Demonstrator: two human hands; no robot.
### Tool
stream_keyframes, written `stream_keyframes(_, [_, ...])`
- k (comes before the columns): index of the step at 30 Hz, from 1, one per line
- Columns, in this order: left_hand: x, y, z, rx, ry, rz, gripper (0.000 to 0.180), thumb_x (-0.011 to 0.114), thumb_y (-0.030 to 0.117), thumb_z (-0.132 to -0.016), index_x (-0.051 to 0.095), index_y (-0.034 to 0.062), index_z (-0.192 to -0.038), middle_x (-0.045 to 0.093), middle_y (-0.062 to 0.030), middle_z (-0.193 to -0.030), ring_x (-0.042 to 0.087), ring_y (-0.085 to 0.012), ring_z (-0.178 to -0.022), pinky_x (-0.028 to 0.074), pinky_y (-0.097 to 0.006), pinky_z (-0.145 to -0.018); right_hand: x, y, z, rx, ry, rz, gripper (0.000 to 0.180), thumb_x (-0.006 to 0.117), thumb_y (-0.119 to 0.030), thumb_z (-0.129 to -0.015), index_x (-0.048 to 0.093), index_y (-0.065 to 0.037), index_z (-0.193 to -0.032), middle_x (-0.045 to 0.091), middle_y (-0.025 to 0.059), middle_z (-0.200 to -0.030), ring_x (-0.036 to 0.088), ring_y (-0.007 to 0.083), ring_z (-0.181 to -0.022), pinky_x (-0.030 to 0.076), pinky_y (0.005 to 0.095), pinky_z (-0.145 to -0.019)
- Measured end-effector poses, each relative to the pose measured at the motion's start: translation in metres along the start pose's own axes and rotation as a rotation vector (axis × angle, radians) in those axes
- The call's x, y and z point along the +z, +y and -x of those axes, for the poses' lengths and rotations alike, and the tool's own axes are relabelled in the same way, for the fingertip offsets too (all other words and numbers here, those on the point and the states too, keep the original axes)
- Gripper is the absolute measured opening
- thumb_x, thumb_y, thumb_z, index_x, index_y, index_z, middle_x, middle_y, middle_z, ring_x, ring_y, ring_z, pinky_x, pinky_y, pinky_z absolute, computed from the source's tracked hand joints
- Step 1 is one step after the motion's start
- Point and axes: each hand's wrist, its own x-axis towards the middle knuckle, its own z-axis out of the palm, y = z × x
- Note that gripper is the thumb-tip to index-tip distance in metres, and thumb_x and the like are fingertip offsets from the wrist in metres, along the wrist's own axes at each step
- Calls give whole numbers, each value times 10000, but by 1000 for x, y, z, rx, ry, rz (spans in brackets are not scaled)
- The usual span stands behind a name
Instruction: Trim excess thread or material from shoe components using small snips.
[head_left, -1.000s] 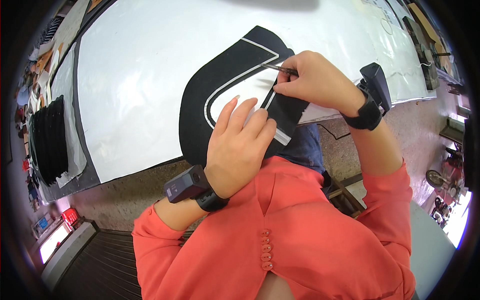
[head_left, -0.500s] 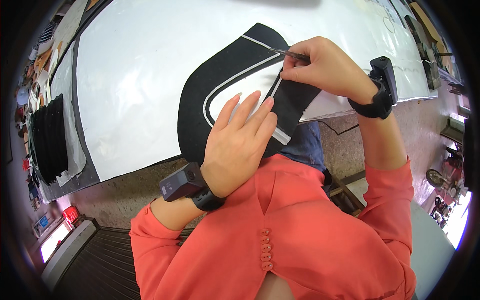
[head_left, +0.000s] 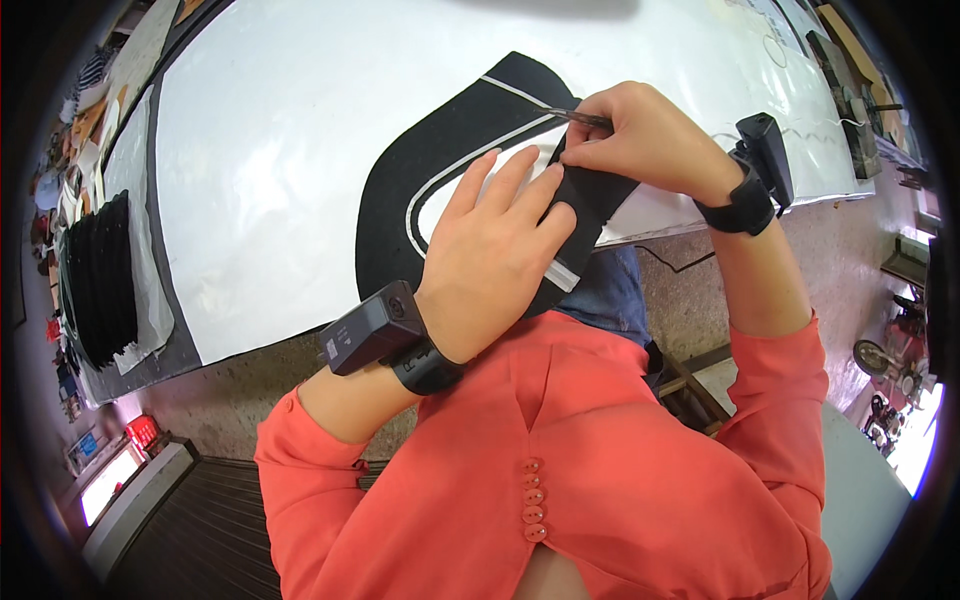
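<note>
Nearest the camera: coral-orange buttoned top (head_left: 560, 470), both sleeves pushed up the forearms. L wrist carries a black box-shaped device on a black strap (head_left: 372, 328).

Left hand (head_left: 490, 255) lies palm down, fingers spread flat and open, pressing on the black curved fabric piece w/ a white stripe border (head_left: 450, 160). The piece sits at the near edge of the white-covered work table (head_left: 280, 150); its lower end hangs over that edge under the L palm, w/ a white band at the bottom (head_left: 563, 275) just beside the fingers.

Right hand (head_left: 650, 140) is just beyond the L fingertips, fingers closed in a pinch round a thin dark metal tool (head_left: 580, 118), its tip on the fabric near the white stripe. Can't tell what kind of tool. R thumb and fingers also seem to touch the fabric's edge. R wrist has a matching black device on a strap (head_left: 760, 170).

Further out, L side of table: a stack of black ribbed pieces (head_left: 95, 280) on a grey sheet, well apart from the hands. Far R end of table: dark flat items (head_left: 840, 80), too small to tell.
</note>
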Motion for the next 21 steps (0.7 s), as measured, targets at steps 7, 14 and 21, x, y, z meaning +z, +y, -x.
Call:
stream_keyframes(7, [-5, -4, -6, 10, -50, 8, 193, 624, 57, -812, 635, 61, -1005, 650, -87, -1270, 541, -316, -1285, 406, -474, -1105, -13, 17, 0, 36, 67, 1, 243, 735, -197, -774, 689, 38, -819, 599, 118, -640, 580, 183, -609, 482, 328, -624])
stream_keyframes(14, [2, -10, -16, 17, -9, 37, 238, 605, 52, -806, 657, 40, -1038, 649, -84, -1253, 569, -312, -1224, 449, -459, -1053, -13, 15, -4, 44, 107, 40, 269, 731, -211, -754, 692, 46, -824, 634, 143, -671, 596, 216, -615, 491, 331, -638])
stream_keyframes(21, [11, -17, -25, 34, 13, -23, 180, 673, 74, -841, 658, 82, -1020, 644, -41, -1283, 536, -319, -1266, 417, -462, -1080, -6, 19, -5, 88, 95, 20, 232, 721, -211, -759, 717, 12, -822, 651, 149, -667, 623, 251, -595, 501, 340, -628])
